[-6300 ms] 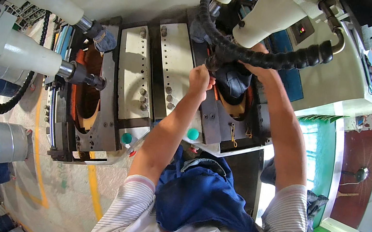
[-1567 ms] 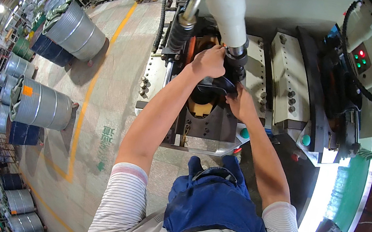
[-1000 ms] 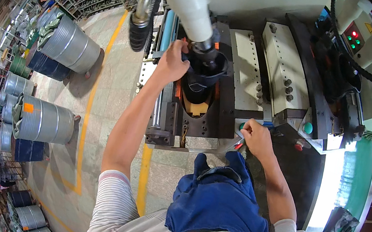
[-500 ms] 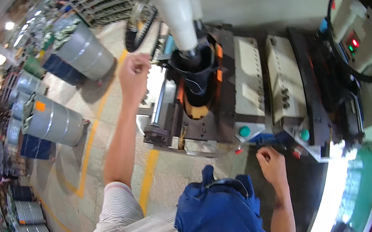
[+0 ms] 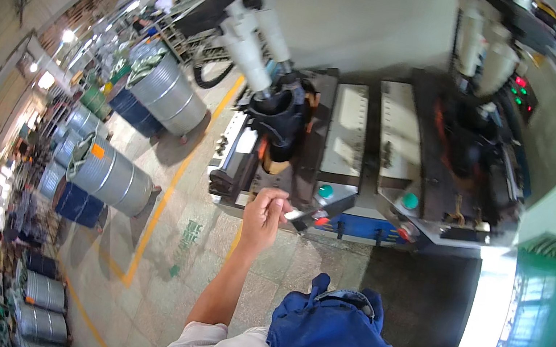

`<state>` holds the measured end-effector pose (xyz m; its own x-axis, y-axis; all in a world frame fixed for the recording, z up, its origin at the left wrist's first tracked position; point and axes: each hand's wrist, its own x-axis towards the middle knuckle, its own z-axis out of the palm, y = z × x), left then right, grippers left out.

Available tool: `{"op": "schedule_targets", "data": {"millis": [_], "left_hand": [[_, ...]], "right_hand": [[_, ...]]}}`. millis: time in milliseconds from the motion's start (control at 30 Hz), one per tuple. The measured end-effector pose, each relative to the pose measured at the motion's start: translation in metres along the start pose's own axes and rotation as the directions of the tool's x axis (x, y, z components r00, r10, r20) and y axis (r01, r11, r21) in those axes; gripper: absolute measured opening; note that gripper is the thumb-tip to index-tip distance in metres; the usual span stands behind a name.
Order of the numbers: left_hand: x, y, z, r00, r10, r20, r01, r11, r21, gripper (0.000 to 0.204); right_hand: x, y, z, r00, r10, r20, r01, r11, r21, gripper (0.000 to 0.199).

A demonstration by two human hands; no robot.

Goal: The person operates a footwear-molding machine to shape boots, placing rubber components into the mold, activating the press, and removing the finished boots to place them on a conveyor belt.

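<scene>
My left hand (image 5: pixel 265 217) is raised at the front edge of the left machine station, its fingers curled in and the thumb pressed against them. Whatever it may hold is too small to make out; a small pale and dark piece (image 5: pixel 294 215) shows beside the fingertips. Beyond the hand, a black boot-shaped piece (image 5: pixel 285 122) sits upright in the left station, with a white cylinder (image 5: pixel 249 58) reaching down into its opening. A similar black piece (image 5: pixel 472 136) stands in the right station. My right hand does not show; only a sliver of skin appears beside the dark blue cloth (image 5: pixel 339 334) at my front.
Green buttons (image 5: pixel 325 191) and red ones (image 5: pixel 404 231) sit on the machine's front corners. Perforated pale blocks (image 5: pixel 348 130) lie between the stations. Large metal drums (image 5: pixel 170 93) stand left, past a yellow floor line (image 5: pixel 172 189). A dark mat (image 5: pixel 421 286) lies right.
My left hand has moved from beside the left station to its front edge, rightward and nearer. My right hand has left the front buttons and dropped out of sight. The view has shifted.
</scene>
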<state>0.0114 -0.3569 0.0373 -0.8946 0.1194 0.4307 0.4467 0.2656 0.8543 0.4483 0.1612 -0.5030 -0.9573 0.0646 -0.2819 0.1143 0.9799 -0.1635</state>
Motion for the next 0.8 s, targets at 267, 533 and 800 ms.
{"op": "schedule_targets", "data": {"millis": [267, 533, 800], "left_hand": [[-0.034, 0.102, 0.147, 0.896, -0.041, 0.442, -0.025, 0.990, 0.141, 0.013], [-0.072, 0.241, 0.398, 0.353, 0.381, 0.855, -0.417, 0.881, -0.221, 0.026], [-0.188, 0.310, 0.565, -0.408, 0.340, 0.848, -0.403, 0.766, -0.501, 0.030]], "right_hand": [[-0.081, -0.030, 0.006, 0.538, 0.771, 0.340, -0.682, 0.161, 0.713, 0.027], [-0.097, -0.043, -0.123, 0.312, 0.940, 0.140, -0.383, -0.011, 0.924, 0.021], [-0.163, -0.034, -0.138, 0.038, 0.972, 0.232, -0.321, -0.208, 0.924, 0.027]]}}
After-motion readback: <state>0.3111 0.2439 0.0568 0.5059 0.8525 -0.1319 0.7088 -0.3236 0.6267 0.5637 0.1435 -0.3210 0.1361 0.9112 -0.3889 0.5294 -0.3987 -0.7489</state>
